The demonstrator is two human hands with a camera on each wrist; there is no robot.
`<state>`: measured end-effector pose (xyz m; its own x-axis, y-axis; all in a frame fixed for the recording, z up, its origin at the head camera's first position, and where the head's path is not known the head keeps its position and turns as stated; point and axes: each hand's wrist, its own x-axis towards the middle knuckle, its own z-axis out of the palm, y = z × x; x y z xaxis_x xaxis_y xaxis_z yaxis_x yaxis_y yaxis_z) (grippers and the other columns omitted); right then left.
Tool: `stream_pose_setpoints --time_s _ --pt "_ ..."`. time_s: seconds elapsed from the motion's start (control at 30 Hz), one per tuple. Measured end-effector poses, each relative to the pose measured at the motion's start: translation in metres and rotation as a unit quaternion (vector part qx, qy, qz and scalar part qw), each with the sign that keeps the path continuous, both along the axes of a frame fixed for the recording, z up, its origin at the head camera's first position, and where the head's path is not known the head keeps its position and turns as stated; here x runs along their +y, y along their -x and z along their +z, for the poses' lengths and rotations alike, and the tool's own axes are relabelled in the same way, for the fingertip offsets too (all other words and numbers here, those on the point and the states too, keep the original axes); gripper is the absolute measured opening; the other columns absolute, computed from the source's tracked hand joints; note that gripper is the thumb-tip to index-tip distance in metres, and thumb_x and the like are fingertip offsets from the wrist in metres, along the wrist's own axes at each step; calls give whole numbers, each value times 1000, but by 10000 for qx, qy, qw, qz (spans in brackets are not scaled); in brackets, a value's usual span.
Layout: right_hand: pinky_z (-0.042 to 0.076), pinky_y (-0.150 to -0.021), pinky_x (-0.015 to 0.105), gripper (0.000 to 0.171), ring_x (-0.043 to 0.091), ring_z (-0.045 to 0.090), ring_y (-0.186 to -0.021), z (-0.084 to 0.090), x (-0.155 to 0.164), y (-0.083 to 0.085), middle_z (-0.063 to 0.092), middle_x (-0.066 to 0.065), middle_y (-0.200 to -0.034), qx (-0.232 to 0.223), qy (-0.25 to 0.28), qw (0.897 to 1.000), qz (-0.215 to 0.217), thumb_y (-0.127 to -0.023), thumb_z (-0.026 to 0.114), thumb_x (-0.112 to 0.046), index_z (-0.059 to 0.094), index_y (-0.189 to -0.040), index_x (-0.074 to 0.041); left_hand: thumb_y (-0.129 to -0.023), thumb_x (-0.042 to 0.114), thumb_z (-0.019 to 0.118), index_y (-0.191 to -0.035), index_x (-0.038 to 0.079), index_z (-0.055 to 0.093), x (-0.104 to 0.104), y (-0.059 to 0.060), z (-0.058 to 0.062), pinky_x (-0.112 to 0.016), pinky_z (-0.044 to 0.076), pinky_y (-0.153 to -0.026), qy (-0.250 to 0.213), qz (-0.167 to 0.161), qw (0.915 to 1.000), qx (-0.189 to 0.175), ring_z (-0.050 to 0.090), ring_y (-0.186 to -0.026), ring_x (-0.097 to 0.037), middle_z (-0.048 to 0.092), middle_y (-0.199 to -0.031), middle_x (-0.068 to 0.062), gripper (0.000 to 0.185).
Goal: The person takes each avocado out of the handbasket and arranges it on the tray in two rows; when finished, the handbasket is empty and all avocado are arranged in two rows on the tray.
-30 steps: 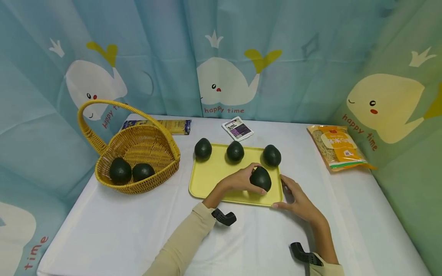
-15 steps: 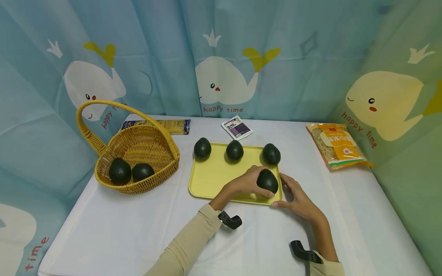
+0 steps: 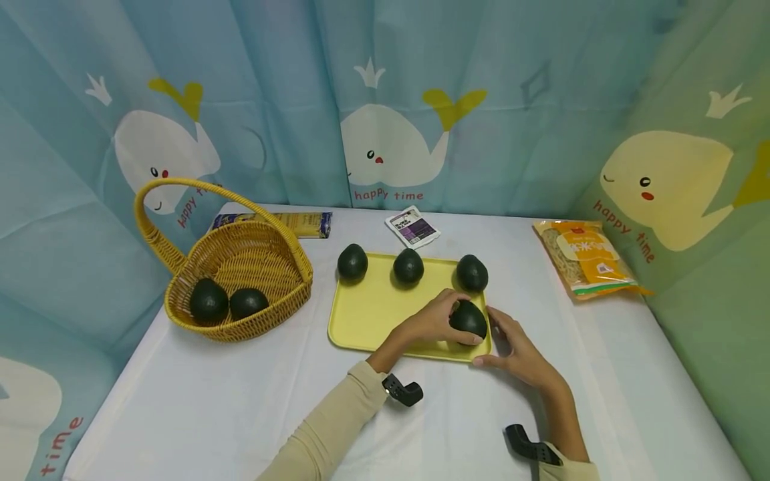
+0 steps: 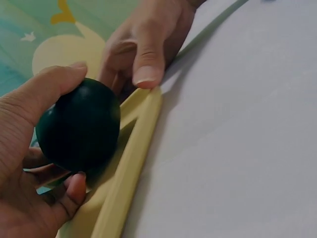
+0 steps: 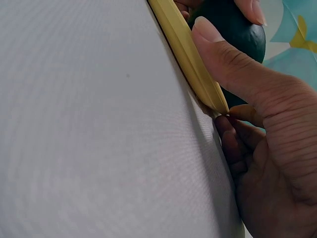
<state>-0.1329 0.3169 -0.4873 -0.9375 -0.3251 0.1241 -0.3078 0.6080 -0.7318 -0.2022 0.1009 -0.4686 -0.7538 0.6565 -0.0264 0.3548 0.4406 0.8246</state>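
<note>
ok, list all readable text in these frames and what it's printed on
"happy time": red letters under the white whale on the blue curtain.
"happy time": red, beside the yellow whale on the green curtain.
"happy time", partly hidden: by the left white whale, behind the yellow wicker basket.
"time": lower left curtain edge.
Small white and purple packet, orange noodle bag, flat blue and yellow packet: print too small to read.

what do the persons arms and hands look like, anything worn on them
Both hands are bare: no gloves or rings show on the left hand or right hand. The left arm wears a long beige sleeve; a beige cuff edges the right. A small black angled device sits at each wrist.
</note>
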Motion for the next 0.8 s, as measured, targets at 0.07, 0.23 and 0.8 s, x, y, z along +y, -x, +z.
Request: stream_pose_setpoints --time_s 0.07,0.23,0.8 --pt "32 -94 8 101 33 41 -127 -1 0 -1 43 19 -146 -6 9 10000 6 -71 88 -23 30 -151 -1 -78 43 79 -145 8 41 2 -2 -2 -21 44 -96 -10 48 10000 7 49 -115 -10 42 -139 -7 85" --pt "28 -93 5 102 35 39 -128 -1 1 -1 40 21 -147 -22 74 10000 30 -71 88 -20 28 -151 1 -77 44 80 -144 8 42 6 -7 -2 -21 44 -96 -132 142 9998 -20 50 -116 -10 42 -141 -7 86" --pt "23 -105 71 110 49 24 -138 1 0 -1 27 27 -153 -469 70 9988 -85 -70 89 -23 22 -153 -1 -77 45 81 -148 9 37 7 -10 -1 -18 45 -89 -282 122 9995 -115 51 -109 -7 42 -140 -9 91"
